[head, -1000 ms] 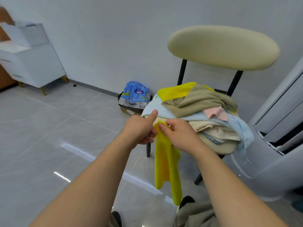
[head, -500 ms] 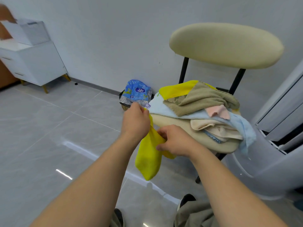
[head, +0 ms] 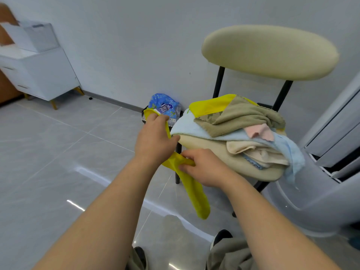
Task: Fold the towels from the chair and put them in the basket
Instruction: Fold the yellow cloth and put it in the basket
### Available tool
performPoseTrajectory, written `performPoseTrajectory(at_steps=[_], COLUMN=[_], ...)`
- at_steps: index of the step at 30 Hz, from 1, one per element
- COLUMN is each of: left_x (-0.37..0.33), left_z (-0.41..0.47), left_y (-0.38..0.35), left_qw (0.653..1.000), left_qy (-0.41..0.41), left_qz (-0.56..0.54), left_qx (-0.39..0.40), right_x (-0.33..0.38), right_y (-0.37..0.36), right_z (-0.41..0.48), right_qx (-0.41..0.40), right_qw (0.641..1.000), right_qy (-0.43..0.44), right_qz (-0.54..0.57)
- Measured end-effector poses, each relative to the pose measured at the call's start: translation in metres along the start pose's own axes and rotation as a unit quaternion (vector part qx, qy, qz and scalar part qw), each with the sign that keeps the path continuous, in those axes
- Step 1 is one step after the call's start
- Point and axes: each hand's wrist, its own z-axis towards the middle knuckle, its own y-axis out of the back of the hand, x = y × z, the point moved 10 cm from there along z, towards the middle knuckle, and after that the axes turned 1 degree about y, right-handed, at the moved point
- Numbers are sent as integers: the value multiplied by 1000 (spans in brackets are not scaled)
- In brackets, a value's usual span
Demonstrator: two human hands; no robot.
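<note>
Head view: the yellow towel (head: 194,193) is pinched in the curled fingers of the right hand (head: 206,168), its tail hanging below, and a corner is gripped in the closed left hand (head: 155,139) just beyond. The edge between the hands is best drawn taut before corners are matched. Farther off, the other towels (head: 233,121) are heaped on the chair (head: 268,51).

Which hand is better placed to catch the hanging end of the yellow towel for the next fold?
Probably the right. The right hand pinches the yellow towel at its middle, just above the hanging end; the left hand grips the upper end, farther away.
</note>
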Motion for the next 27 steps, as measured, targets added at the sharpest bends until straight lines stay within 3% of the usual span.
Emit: performPoseTrajectory(at_steps=[4, 7, 13, 18, 22, 27], left_x=[-4, -5, 1, 5, 1, -3], left_z=[-3, -3, -1, -2, -2, -7], left_y=[-14, -15, -7, -15, -18, -25], left_qw=[997, 994, 992, 988, 986, 979], left_qy=[-20, -24, -28, -25, -46, -71], left_qz=[19, 2, 32, 46, 42, 39], left_qx=[78, 107, 115, 143, 154, 188], right_x=[1, -7, -38, -63, -66, -73], right_y=[3, -2, -3, 16, 34, 31], right_z=[0, -2, -10, -11, -13, -17], right_qx=[-6, 32, 88, 15, -61, -12], right_qw=[999, 999, 985, 979, 977, 979], right_qy=[9, -14, -96, -179, -195, -190], right_qz=[46, 42, -110, -94, -55, -73])
